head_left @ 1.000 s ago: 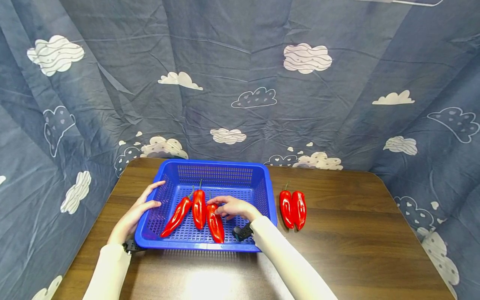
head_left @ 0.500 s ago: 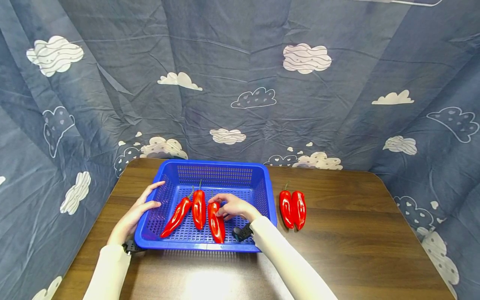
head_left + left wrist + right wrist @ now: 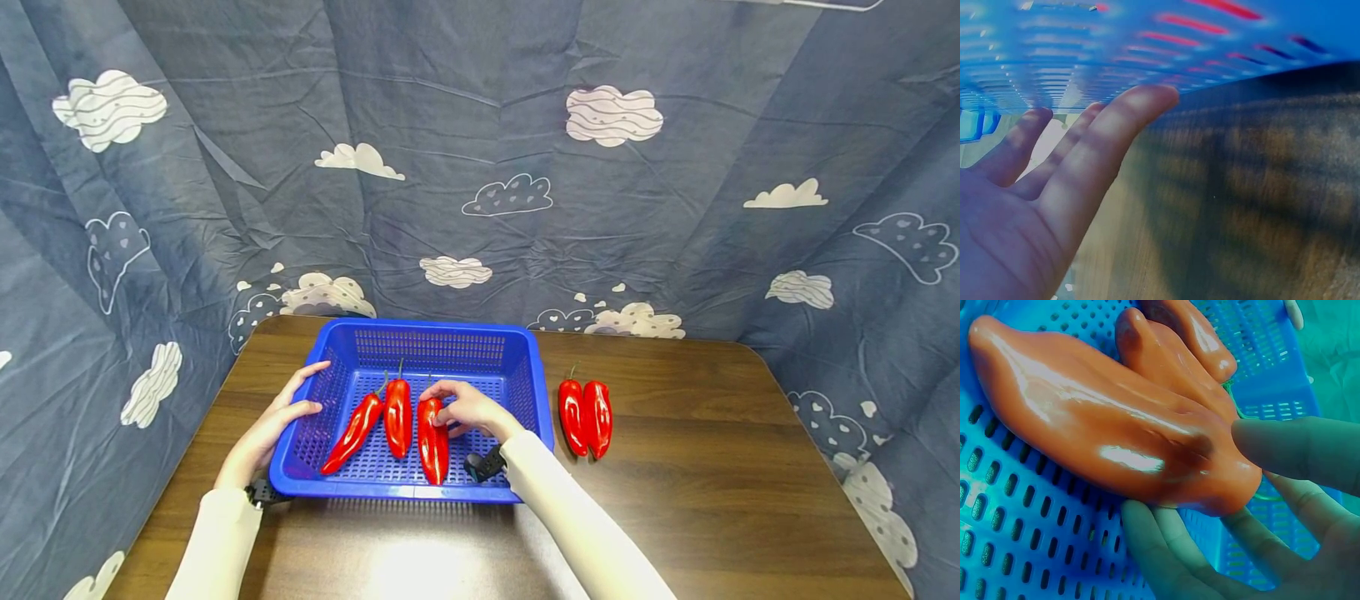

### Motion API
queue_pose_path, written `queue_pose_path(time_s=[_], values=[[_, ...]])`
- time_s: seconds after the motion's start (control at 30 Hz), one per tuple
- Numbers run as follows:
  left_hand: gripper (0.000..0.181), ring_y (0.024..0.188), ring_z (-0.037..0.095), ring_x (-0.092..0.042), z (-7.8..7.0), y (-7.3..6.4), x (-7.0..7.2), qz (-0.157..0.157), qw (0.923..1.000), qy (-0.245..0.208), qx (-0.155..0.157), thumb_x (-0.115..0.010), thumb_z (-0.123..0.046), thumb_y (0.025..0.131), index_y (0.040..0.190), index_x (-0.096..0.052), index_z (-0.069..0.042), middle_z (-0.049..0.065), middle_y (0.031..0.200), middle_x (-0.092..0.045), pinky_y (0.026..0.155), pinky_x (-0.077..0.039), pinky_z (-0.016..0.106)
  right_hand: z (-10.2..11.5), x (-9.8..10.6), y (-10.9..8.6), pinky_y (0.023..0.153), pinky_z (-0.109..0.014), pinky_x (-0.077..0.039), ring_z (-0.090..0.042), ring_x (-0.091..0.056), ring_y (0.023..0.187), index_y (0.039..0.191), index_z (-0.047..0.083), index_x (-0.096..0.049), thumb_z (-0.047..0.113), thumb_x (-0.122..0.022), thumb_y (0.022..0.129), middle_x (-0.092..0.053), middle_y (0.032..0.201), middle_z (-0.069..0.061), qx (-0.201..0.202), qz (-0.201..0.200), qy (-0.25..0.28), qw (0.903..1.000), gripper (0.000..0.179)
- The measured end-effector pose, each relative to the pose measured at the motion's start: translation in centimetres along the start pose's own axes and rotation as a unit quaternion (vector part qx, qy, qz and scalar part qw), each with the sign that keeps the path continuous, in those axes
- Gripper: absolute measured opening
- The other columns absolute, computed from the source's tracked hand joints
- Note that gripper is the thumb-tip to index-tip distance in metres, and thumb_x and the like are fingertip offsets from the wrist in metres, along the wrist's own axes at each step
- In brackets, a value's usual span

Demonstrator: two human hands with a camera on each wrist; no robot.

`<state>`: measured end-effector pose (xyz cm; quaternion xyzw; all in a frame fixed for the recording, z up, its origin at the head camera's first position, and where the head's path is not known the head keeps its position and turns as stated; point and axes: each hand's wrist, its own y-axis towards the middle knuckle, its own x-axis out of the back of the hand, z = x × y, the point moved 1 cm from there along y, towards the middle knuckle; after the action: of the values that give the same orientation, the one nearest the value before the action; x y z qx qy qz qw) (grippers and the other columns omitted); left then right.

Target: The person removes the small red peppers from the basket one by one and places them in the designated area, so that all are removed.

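Note:
A blue perforated plastic basket (image 3: 420, 492) stands on the table with several long, glossy red chili peppers inside. My left hand (image 3: 270, 429) grips its left wall. The thumb and a finger reach over the rim in the head view, while other fingers lie against the outside in the left wrist view. My right hand (image 3: 468, 412), inside the basket, holds the rightmost chili pepper (image 3: 432, 450) near its stem end, thumb on one side and fingers on the other. To its left lie an upright-pointing chili pepper (image 3: 398, 421) and a slanted chili pepper (image 3: 356, 433).
Right of the basket, two more red peppers (image 3: 572, 417) lie side by side on the brown wooden table (image 3: 697, 467). A dark blue curtain (image 3: 517, 250) with cloud prints hangs behind and at both sides.
My right hand has shifted the held chili pepper slightly right and turned it straighter, a little apart from the middle one. My left hand stays at the basket's rim.

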<state>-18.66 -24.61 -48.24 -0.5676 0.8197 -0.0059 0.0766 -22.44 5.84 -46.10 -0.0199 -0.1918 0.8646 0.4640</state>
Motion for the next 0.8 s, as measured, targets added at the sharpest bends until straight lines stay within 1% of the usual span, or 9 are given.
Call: queue_pose_path(time_s=[0.23,0.43,0.67,0.8], values=[[0.061,0.117,0.038,-0.041,-0.05,-0.04,-0.03,0.000,1.0000,-0.002,0.001,-0.043,-0.006,0.097,0.150,-0.021,-0.025,0.023,0.146,-0.016,0.086,-0.047,0.045,0.07,0.08,0.06,0.068,-0.046,-0.054,-0.021,-0.059,0.076,0.119,-0.003,-0.058,-0.014,-0.058,0.076,-0.054,0.114,-0.013,0.001,-0.009,0.006,0.9999,0.044],[0.061,0.119,0.039,-0.038,-0.04,-0.03,-0.01,0.000,1.0000,0.002,-0.001,-0.042,-0.005,0.097,0.151,-0.020,-0.024,0.023,0.148,-0.014,0.086,-0.047,0.044,0.32,0.11,0.02,0.068,-0.045,-0.054,-0.021,-0.058,0.080,0.118,0.000,-0.058,-0.015,-0.059,0.075,-0.052,0.115,-0.012,0.004,-0.022,0.018,0.9996,0.046],[0.061,0.119,0.039,-0.037,-0.04,-0.06,-0.02,0.001,1.0000,-0.004,-0.001,-0.042,-0.005,0.096,0.151,-0.020,-0.024,0.023,0.148,-0.013,0.086,-0.047,0.045,0.51,0.32,-0.06,0.069,-0.049,-0.054,-0.024,-0.058,0.084,0.121,-0.002,-0.055,-0.014,-0.059,0.076,-0.051,0.117,-0.015,0.020,-0.013,0.030,0.9993,0.047],[0.061,0.119,0.037,-0.039,-0.02,-0.08,0.01,0.003,1.0000,-0.008,0.000,-0.043,-0.006,0.097,0.151,-0.020,-0.024,0.024,0.147,-0.014,0.086,-0.047,0.046,0.60,0.51,-0.05,0.070,-0.048,-0.054,-0.023,-0.058,0.085,0.121,-0.001,-0.055,-0.013,-0.060,0.075,-0.051,0.118,-0.014,0.024,-0.014,0.035,0.9990,0.047]])
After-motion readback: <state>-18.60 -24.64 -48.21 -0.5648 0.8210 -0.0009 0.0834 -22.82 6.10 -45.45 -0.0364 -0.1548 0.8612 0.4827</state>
